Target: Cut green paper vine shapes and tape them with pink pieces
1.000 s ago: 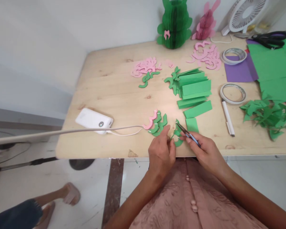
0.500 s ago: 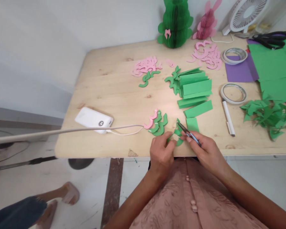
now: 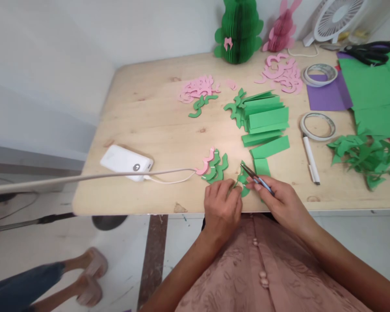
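My right hand (image 3: 286,201) grips small blue-handled scissors (image 3: 258,178), their dark pointed blades lying against a cut green paper piece (image 3: 242,175). Its handle loops are mostly hidden by the fingers. My left hand (image 3: 221,201) rests at the table's front edge with bent fingers pinching the near side of that same paper. Just beyond the left hand lie wavy green paper cutouts (image 3: 221,168) and a pink one (image 3: 206,163), some with white strips on them. Folded green paper strips (image 3: 269,119) are stacked farther back, one close to the right hand.
A white power bank (image 3: 126,162) and its cable (image 3: 94,177) lie at left. Tape rolls (image 3: 318,138), a white pen (image 3: 311,160), green scraps (image 3: 368,160) and black scissors (image 3: 368,52) are at right. Behind stand honeycomb paper figures (image 3: 240,32) and a fan (image 3: 338,17).
My left fingers have drawn closer together on the green paper, and the scissors have shifted very slightly. Another person's feet at lower left have moved; both shoes now show more fully.
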Demonstrator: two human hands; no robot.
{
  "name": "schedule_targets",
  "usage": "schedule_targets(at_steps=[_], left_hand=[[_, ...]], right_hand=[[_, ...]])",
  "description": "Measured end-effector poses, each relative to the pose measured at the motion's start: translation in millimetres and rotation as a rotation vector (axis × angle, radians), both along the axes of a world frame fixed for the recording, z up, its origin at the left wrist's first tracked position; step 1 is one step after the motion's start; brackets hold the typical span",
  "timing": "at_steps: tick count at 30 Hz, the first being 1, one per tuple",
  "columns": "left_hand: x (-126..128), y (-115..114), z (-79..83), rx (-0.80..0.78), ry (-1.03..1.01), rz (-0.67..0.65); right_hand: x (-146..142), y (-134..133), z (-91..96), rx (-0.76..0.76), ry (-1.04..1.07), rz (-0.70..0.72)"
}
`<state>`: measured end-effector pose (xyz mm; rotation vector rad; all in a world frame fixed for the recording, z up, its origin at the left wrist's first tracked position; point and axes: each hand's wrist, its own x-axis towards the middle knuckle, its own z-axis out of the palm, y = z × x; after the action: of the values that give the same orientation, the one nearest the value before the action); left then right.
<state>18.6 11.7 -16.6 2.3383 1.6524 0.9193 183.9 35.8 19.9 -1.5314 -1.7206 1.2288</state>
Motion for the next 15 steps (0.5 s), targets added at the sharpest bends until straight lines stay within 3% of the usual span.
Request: schedule_targets(at_steps=[15], left_hand=[[-0.3, 1.2, -0.7, 0.026, 0.001, -0.026]], right_hand=[[-0.5, 16.7, 10.8, -0.004, -0.173, 0.118]])
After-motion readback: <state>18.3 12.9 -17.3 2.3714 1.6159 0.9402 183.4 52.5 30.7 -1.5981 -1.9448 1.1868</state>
